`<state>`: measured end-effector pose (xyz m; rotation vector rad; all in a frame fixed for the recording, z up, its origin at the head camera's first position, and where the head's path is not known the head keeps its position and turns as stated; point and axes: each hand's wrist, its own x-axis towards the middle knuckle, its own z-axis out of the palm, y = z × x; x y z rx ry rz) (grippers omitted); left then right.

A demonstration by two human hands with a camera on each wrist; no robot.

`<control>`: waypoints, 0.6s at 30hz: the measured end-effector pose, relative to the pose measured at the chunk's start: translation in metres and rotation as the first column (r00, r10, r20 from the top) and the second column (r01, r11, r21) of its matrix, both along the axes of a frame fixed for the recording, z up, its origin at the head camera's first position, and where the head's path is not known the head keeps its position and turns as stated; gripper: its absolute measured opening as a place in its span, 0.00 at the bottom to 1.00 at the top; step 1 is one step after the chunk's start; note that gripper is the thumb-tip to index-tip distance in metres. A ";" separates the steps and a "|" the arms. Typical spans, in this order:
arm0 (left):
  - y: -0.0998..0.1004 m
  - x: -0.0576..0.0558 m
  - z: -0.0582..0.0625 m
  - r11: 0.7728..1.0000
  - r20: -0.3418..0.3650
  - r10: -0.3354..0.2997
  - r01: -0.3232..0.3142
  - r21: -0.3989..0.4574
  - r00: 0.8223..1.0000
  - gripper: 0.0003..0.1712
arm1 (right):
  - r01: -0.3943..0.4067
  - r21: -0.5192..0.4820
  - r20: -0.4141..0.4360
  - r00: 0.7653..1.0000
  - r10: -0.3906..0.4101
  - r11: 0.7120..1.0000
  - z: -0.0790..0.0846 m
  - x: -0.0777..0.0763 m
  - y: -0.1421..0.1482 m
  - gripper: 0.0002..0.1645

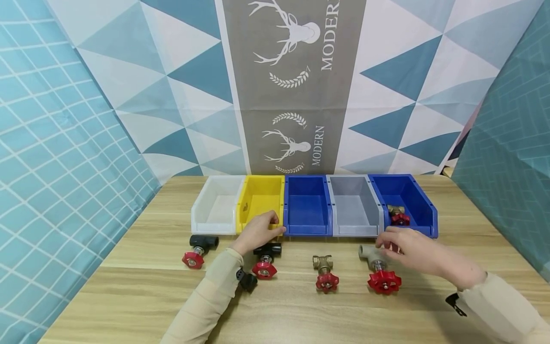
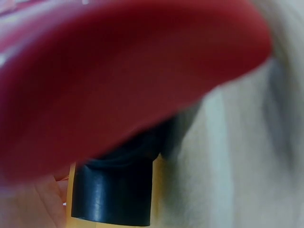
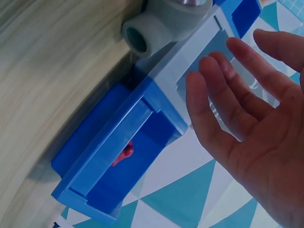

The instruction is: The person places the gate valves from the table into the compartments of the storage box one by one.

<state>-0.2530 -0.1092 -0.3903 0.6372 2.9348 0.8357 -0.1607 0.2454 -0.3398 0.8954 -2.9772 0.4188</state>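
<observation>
we see the left hand just below the centre of the head frame, at the front of the yellow bin, thumb and forefinger parted with nothing visible between them; just below it lies a black valve with a red wheel, which fills much of the left wrist view, where we cannot make out the fingers' full pose; we find the right hand at lower right, fingers loosely bent and spread, holding nothing, beside the grey valve; in the right wrist view we see a gap between fingertips and valve; further left on the wooden table we note a brass valve at lower centre and a second black valve at lower left; across the middle we count a white bin, the yellow one, a blue bin, a grey bin and a right-hand blue bin containing another brass valve.
</observation>
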 end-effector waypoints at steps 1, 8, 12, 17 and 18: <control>0.000 0.000 0.000 1.000 0.000 0.001 -0.001 -0.001 1.000 0.16 | -0.009 -0.003 0.008 1.000 0.009 1.000 0.000 0.001 -0.001 0.03; 0.000 0.000 0.000 1.000 -0.003 0.002 -0.002 -0.004 1.000 0.16 | -0.042 -0.016 0.084 0.996 0.044 0.999 -0.003 0.010 -0.010 0.02; 0.000 0.000 0.000 1.000 -0.004 0.000 0.000 -0.003 1.000 0.15 | -0.051 -0.022 0.140 0.989 0.053 0.998 -0.006 0.013 -0.013 0.05; 0.000 0.000 -0.001 1.000 -0.009 -0.001 0.001 0.003 1.000 0.15 | -0.080 -0.014 0.151 0.985 0.081 0.997 -0.010 0.016 -0.017 0.08; 0.000 0.000 -0.001 1.000 -0.010 -0.001 0.001 0.004 1.000 0.15 | -0.081 -0.010 0.158 0.984 0.081 0.997 -0.011 0.017 -0.018 0.08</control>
